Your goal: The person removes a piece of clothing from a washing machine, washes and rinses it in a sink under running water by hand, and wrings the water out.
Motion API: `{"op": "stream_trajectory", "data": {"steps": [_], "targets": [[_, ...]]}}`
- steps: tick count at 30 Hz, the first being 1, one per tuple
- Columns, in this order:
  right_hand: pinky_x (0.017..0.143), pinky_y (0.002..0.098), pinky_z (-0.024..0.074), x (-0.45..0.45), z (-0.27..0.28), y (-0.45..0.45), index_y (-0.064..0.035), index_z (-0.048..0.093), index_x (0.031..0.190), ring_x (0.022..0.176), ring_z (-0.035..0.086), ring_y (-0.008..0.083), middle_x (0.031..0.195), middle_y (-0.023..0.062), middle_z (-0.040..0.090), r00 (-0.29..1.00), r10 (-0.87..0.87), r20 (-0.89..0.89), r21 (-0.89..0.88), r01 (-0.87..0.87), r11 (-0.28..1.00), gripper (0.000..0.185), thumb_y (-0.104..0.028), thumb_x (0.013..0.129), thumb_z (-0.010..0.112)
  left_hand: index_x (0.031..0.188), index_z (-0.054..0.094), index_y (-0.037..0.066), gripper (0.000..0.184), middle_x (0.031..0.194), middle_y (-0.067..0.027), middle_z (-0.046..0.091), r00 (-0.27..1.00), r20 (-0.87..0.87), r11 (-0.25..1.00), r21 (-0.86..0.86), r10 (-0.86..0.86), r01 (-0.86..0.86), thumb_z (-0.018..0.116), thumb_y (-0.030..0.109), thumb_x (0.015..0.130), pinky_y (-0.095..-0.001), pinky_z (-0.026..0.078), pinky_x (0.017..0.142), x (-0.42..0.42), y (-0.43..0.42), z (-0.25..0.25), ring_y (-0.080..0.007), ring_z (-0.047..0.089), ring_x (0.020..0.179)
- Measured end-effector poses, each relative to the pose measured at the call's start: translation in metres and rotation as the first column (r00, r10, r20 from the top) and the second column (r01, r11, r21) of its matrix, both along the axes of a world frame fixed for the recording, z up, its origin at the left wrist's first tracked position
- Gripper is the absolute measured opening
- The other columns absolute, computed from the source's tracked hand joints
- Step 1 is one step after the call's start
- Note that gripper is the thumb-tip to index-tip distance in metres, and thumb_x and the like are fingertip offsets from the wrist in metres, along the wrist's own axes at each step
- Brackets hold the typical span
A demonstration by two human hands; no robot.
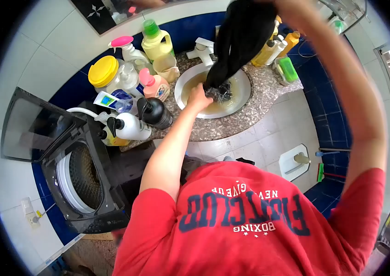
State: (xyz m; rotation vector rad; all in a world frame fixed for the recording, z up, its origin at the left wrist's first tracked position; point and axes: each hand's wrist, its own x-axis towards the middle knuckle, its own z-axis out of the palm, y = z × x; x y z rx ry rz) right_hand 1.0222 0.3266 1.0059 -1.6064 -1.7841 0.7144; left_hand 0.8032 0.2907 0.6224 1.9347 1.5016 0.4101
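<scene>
A wet black cloth garment (pixel 238 39) hangs from the top edge of the view down into the white sink (pixel 246 99), which holds cloudy brownish water (pixel 215 108). High above the counter, my right hand (pixel 291 11) is closed on the garment's upper end; it is blurred and partly cut off. Down in the basin, my left hand (pixel 198 98) is closed at the garment's lower end, its fingertips partly hidden by cloth and water. Behind the garment stands the white faucet (pixel 202 51). What kind of garment it is, I cannot tell.
Several bottles crowd the granite counter (pixel 268 103) on the left, including a black pump bottle (pixel 158 112) and a yellow-lidded tub (pixel 104 71). A green sponge (pixel 288 69) lies at the right. An open top-loading washing machine (pixel 82 179) stands left; a squat toilet (pixel 294 163) is in the floor.
</scene>
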Motion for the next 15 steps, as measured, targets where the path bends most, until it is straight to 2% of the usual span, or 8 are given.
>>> {"op": "stream_trajectory", "data": {"steps": [1,3,5,8,9,11,13,15], "targets": [[0.072,0.0332,0.0489,-0.028,-0.029,-0.031,-0.0022,0.068,0.092,0.073,0.061,0.0183,0.082,0.0096,0.067,0.969,-0.241,0.053,-0.112,0.246,0.963,0.022,-0.016,0.076,0.071,0.133,0.042,-0.002,0.078,0.121,-0.0241,0.056,0.999,0.007,0.998,-0.023,0.05,-0.05,0.077,0.024,0.068,-0.0417,0.044,0.098,-0.004,-0.015,0.001,-0.0375,0.054,0.115],[0.082,0.0329,0.0501,-0.01,-0.165,-0.005,-0.0005,0.056,0.119,0.093,0.062,0.0221,0.102,0.0112,0.065,0.943,-0.145,-0.299,-0.021,0.145,0.989,0.054,-0.004,0.069,0.076,0.134,0.042,-0.001,0.076,0.122,-0.0238,0.056,0.996,0.059,0.994,-0.089,0.065,-0.06,0.075,0.021,0.07,-0.0414,0.044,0.098,-0.014,-0.031,0.0,-0.0374,0.054,0.115],[0.084,0.0323,0.0496,-0.003,-0.264,0.004,0.0004,0.056,0.12,0.095,0.061,0.0221,0.102,0.0112,0.065,0.954,-0.142,-0.265,-0.125,0.112,0.986,0.054,0.001,0.069,0.074,0.132,0.045,0.0,0.07,0.123,-0.024,0.055,0.987,0.163,0.995,-0.101,-0.004,0.021,0.075,0.019,0.071,-0.0411,0.044,0.098,-0.024,-0.044,0.001,-0.037,0.053,0.115],[0.086,0.0345,0.0492,-0.008,-0.329,0.001,-0.0004,0.055,0.12,0.095,0.061,0.0231,0.102,0.0129,0.064,0.949,-0.305,-0.077,-0.141,0.292,0.946,0.054,0.003,0.069,0.073,0.13,0.047,0.0,0.068,0.123,-0.0234,0.055,0.985,0.17,1.0,-0.013,-0.009,0.011,0.075,0.018,0.071,-0.0409,0.043,0.098,-0.03,-0.054,0.005,-0.0369,0.053,0.115],[0.086,0.0345,0.0492,-0.01,-0.321,0.005,-0.0004,0.055,0.12,0.095,0.061,0.0231,0.102,0.0129,0.064,0.948,-0.307,-0.081,-0.146,0.293,0.945,0.054,0.003,0.069,0.073,0.13,0.047,0.0,0.069,0.123,-0.0233,0.056,0.984,0.178,1.0,0.012,-0.013,0.011,0.076,0.018,0.07,-0.041,0.043,0.098,-0.032,-0.058,0.008,-0.0371,0.053,0.116],[0.084,0.0352,0.0497,-0.004,-0.263,0.009,0.001,0.054,0.118,0.094,0.063,0.0255,0.1,0.0162,0.065,0.939,-0.137,-0.317,-0.231,0.064,0.971,0.059,-0.007,0.065,0.079,0.131,0.046,0.0,0.071,0.125,-0.023,0.054,0.985,0.174,0.999,-0.045,-0.02,0.028,0.077,0.02,0.07,-0.041,0.042,0.1,-0.034,-0.051,0.018,-0.0372,0.051,0.118],[0.08,0.0355,0.0502,-0.025,-0.148,-0.016,-0.0021,0.056,0.119,0.09,0.062,0.0233,0.1,0.0114,0.065,0.981,-0.098,-0.165,-0.111,0.08,0.991,0.051,-0.007,0.071,0.075,0.133,0.045,0.0,0.077,0.129,-0.0238,0.051,0.973,0.229,0.999,-0.023,0.037,-0.033,0.079,0.024,0.068,-0.0408,0.04,0.102,-0.03,-0.04,0.023,-0.0372,0.05,0.12],[0.077,0.0343,0.05,-0.027,-0.063,-0.025,-0.0047,0.056,0.12,0.089,0.062,0.0213,0.101,0.0099,0.065,0.989,-0.135,0.053,-0.111,0.141,0.984,0.051,-0.008,0.072,0.071,0.135,0.04,-0.002,0.086,0.131,-0.0252,0.049,0.974,0.227,1.0,-0.023,0.022,-0.017,0.081,0.027,0.066,-0.0411,0.039,0.104,-0.02,-0.025,0.038,-0.0375,0.048,0.122]]}}
